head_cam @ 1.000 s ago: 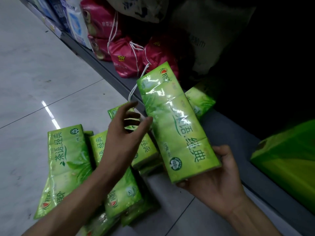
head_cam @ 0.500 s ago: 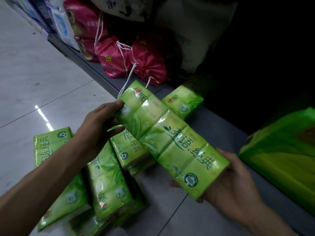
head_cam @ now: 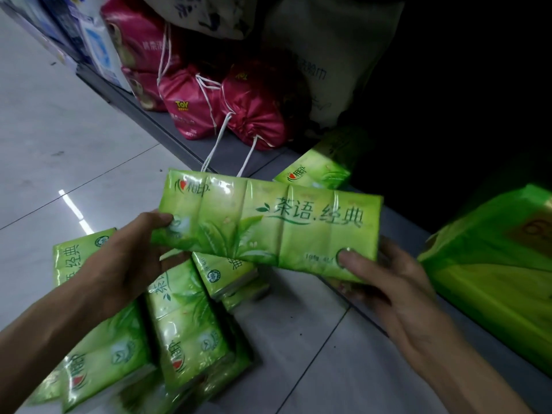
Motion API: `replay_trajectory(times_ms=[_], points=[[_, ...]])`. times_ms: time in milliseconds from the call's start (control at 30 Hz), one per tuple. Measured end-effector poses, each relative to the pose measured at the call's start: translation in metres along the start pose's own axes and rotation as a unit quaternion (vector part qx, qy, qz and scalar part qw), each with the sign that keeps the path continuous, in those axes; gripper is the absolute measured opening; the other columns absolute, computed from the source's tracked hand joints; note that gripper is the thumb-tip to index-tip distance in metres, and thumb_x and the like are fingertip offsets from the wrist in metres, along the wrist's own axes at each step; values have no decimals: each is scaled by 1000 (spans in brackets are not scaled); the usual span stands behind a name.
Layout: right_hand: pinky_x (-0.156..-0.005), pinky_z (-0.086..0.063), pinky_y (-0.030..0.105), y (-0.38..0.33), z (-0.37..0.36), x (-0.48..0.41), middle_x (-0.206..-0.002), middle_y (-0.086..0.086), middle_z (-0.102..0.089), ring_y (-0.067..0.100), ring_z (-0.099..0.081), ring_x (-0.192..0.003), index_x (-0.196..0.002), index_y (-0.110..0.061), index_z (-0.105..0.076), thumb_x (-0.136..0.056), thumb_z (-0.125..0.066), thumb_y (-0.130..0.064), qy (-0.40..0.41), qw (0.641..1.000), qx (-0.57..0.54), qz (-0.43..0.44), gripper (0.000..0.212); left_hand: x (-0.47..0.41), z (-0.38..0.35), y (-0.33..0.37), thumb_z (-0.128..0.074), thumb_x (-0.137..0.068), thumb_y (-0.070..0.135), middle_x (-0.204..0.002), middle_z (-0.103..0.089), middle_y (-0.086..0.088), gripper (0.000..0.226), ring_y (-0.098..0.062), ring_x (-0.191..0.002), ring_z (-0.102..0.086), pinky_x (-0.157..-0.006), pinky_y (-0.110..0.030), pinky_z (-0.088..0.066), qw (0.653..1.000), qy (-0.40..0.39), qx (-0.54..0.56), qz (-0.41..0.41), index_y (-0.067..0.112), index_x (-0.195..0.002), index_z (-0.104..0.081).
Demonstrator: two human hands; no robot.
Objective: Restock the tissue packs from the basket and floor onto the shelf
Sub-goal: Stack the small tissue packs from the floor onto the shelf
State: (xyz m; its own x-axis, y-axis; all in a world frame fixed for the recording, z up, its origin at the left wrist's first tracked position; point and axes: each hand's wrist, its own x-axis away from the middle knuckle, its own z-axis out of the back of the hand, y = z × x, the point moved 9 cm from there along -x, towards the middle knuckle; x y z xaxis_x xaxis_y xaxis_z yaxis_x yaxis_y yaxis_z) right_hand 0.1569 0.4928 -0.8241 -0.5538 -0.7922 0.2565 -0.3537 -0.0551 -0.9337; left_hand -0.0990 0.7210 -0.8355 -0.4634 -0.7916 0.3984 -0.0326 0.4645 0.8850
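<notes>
Head-worn view, angled steeply down (close) over floor (head_cam: 74,138) and shelf (head_cam: 239,156)

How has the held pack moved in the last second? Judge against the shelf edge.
Yes: the tissue pack turned, its logo end swinging left from over the shelf edge to out over the floor.

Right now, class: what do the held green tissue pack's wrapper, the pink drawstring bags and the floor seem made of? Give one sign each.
Held tissue pack: thin glossy plastic film, probably; it creases and glares. Pink drawstring bags: shiny, gathered fabric or film, unclear which; white cords. Floor: polished tile, likely; straight joints, reflected light.
</notes>
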Motion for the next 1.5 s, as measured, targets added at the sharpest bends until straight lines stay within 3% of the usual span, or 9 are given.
replay_trajectory(times_ms=[200,333,467,633,967,1167,1300,1400,1500], points=[[-88,-61,31,-25,28,-7,-114,5,-78,20,-75,-108,-134,-5,-58,-80,-79,-16,160,980,-111,53,59,21,-18,-44,-106,-19,46,-110,-79,-14,107,-29,-93,-78,-97,-54,-55,985,-88,-138,55,20,-118,-75],[-106,-50,37,-22,39,-6,-127,-3,-73,14,-68,-119,-144,-23,-52,-80,-84,-22,209,975,-59,57,72,29,-41,-84,-110,-30,32,-124,-73,-23,140,-44,-112,-72,-103,-59,-53,977,-119,-128,125,9,-152,-45],[-107,-48,37,-6,37,0,-147,-4,-59,12,-61,-126,-161,-32,-29,-85,-82,-18,218,974,-52,40,94,39,-73,-97,-107,-39,27,-127,-72,-22,110,-50,-119,-66,-107,-62,-46,977,-142,-94,125,9,-138,-62],[-59,-51,4,3,27,11,-128,-13,-63,-12,-64,-94,-157,-32,-35,-90,-77,-12,218,974,-23,51,81,43,-113,-91,-92,-63,20,-113,-78,-15,69,-21,-87,-74,-77,-36,-47,978,-151,-114,93,14,-127,-68],[-85,-54,18,0,29,-5,-145,-9,-57,7,-60,-127,-156,-33,-39,-87,-82,-16,242,962,88,94,83,13,-189,-87,-87,-84,26,-96,-80,-4,56,-18,-89,-76,-76,-32,-50,976,-139,-117,123,14,-127,-53],[-96,-56,25,-15,41,-28,-130,-17,-63,-10,-62,-104,-152,-24,-47,-91,-78,-13,260,955,103,101,70,-4,-221,-79,-81,-90,29,-96,-75,-6,43,-15,-81,-76,-75,-31,-57,971,-125,-149,142,5,-118,-58],[-100,-58,41,-15,47,-43,-124,-7,-71,7,-70,-111,-144,-20,-56,-89,-80,-14,282,948,113,91,60,-9,-233,-69,-79,-93,26,-87,-68,-7,38,-17,-72,-72,-72,-35,-61,974,-111,-143,136,6,-115,-57],[-93,-57,27,-17,49,-49,-109,-20,-67,-6,-65,-98,-143,-18,-57,-90,-78,-10,281,950,102,91,58,-3,-236,-68,-72,-99,26,-90,-67,-8,29,-22,-81,-71,-88,-42,-60,976,-98,-144,134,17,-90,-46],[-94,-57,29,-12,52,-50,-118,-13,-69,2,-67,-105,-146,-15,-55,-88,-79,-7,285,950,93,85,63,-1,-235,-73,-65,-104,21,-95,-69,-16,22,-31,-92,-73,-80,-40,-63,976,-90,-138,141,13,-90,-50]])
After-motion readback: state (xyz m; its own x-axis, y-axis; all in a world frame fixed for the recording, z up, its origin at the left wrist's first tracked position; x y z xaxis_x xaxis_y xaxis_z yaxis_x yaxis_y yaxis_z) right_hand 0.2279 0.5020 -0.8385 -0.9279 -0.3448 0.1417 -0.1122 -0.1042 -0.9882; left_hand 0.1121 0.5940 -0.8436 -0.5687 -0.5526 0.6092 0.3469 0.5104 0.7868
